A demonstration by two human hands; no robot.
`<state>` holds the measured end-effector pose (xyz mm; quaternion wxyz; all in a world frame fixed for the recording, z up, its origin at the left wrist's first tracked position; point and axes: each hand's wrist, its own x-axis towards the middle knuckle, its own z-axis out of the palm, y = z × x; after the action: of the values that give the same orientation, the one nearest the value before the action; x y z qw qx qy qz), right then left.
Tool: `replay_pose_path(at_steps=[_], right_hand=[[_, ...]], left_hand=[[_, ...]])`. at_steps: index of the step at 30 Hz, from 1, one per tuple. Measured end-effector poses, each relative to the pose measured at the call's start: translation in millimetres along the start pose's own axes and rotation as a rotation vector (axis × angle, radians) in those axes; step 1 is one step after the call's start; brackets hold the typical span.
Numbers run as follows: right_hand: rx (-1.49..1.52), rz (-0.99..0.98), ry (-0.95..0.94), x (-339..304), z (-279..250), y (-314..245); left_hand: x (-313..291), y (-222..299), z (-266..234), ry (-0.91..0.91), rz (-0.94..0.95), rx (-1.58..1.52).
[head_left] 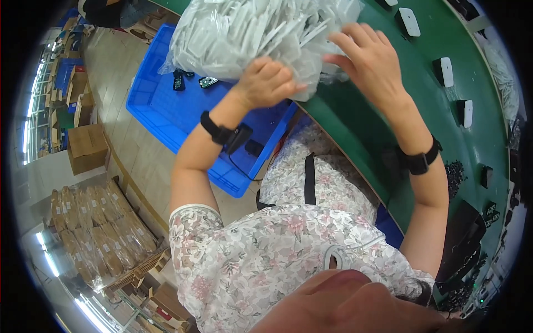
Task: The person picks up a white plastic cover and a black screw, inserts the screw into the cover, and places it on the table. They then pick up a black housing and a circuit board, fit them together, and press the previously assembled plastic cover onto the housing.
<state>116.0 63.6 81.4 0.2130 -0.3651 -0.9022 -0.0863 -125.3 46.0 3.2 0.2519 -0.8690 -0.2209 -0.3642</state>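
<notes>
A large clear plastic bag (222,47) full of white plastic parts (261,28) lies across the blue bin and the table edge, at the top of the head view. My left hand (265,83) is closed on the near side of the bag, its fingers bunching the film. Just right of the bag's edge, my right hand (371,64) is raised with thumb and fingers apart and nothing visible between them. Whether its fingertips touch the film, I cannot tell. Black bands circle both wrists.
The blue bin (166,119) holds a few small dark circuit parts (208,82). On the green table (355,130) stand several white-and-black housings (445,72), a pile of small black pieces (456,177) and black parts. Cartons (87,147) and wrapped brown packs (102,230) stand at left.
</notes>
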Motion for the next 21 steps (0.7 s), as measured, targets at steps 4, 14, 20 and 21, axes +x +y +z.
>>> replay_pose_path(at_steps=[4,14,20,21], right_hand=[[-0.054,-0.249,0.464,54,27,-2],[0.07,-0.093,0.149,1,49,7],[0.055,-0.058,0.131,-21,28,3],[0.051,-0.047,0.111,-25,25,1]], left_hand=[[28,-27,21,-0.01,0.011,-0.069],[-26,-7,-26,0.136,-0.358,0.155],[-23,-67,6,0.359,-0.643,0.187],[-23,-75,9,0.351,-0.638,0.173]])
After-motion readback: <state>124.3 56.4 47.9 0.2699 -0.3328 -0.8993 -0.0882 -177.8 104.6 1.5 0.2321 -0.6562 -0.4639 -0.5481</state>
